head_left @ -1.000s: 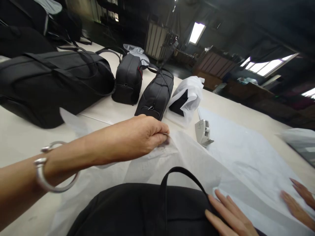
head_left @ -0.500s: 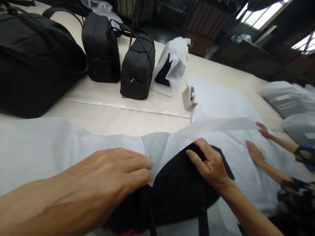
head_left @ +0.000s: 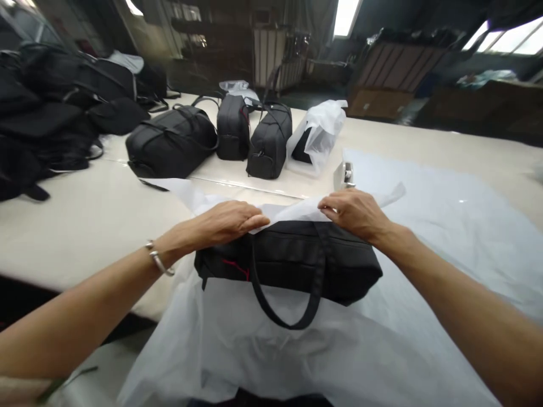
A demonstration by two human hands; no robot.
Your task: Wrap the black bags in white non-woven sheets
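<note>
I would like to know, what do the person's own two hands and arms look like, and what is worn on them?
Neither the left hand nor the right hand has a glove. A shiny silver-coloured bangle sits on the left wrist; the right wrist is bare. Both forearms are uncovered, with a blurred pale edge, perhaps a sleeve, low on the left arm.

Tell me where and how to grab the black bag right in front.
Take the black bag by its strap handle, probably from the near side: the loop droops toward the wearer, over the white sheet, and its open middle leaves room for fingers.
</note>
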